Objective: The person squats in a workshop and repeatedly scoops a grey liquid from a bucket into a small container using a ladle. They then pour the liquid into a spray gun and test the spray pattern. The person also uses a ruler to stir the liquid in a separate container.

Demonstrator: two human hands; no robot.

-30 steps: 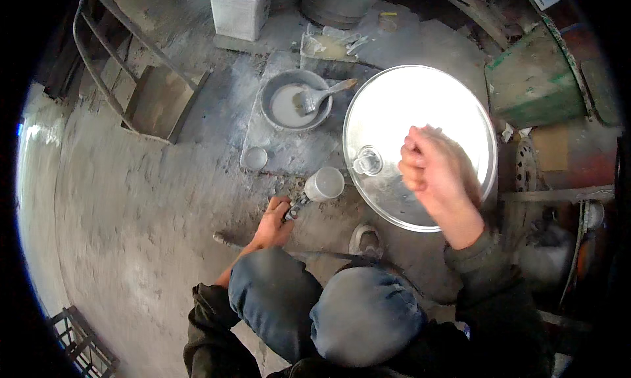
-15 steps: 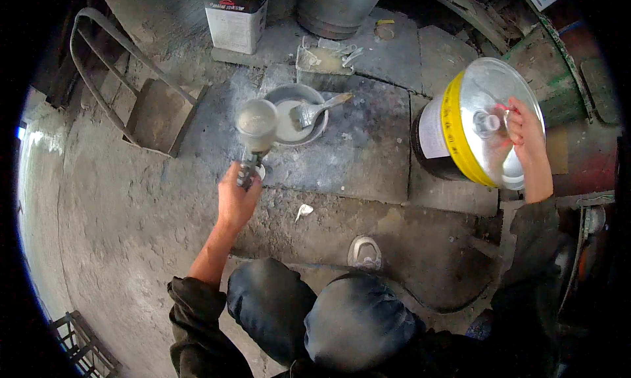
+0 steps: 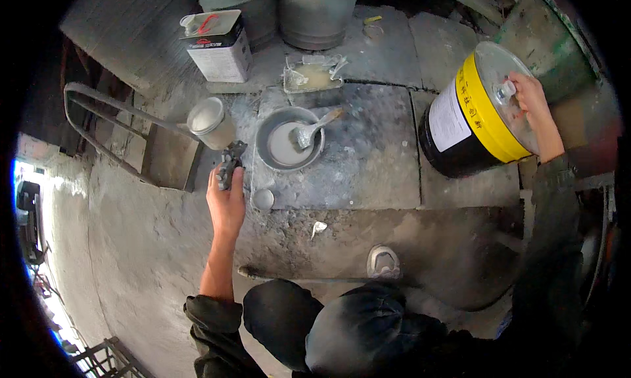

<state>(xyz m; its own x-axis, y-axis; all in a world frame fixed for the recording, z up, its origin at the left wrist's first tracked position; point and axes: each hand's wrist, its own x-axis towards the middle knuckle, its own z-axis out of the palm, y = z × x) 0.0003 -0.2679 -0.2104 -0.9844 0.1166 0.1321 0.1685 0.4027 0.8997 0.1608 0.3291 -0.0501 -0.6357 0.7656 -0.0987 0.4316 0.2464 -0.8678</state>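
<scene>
In my left hand (image 3: 225,202) is a spray gun (image 3: 230,162), my fingers wrapped round its grip. The gun's round cup (image 3: 211,123) is upright on top, with pale contents or a pale lid. My right hand (image 3: 531,100) is closed at the silver lid of a black drum (image 3: 483,115) with a yellow band, beside a clear cap (image 3: 506,90); what exactly the fingers grip there is hidden. Right of the spray gun, a metal bowl (image 3: 264,148) holds white liquid, and a paintbrush (image 3: 314,131) lies in it with its handle over the rim.
Behind the bowl stands a tray (image 3: 314,79) of yellowish liquid. A rectangular tin (image 3: 220,56) and large buckets (image 3: 319,16) are at the back. A metal carrier (image 3: 167,154) lies to the left. A small round lid (image 3: 263,199) and a white scrap (image 3: 318,229) lie nearer me.
My left hand has moved left with the spray gun, away from the bowl. The drum's lid faces the camera less, and my right hand stays on it. The whole view has shifted.
</scene>
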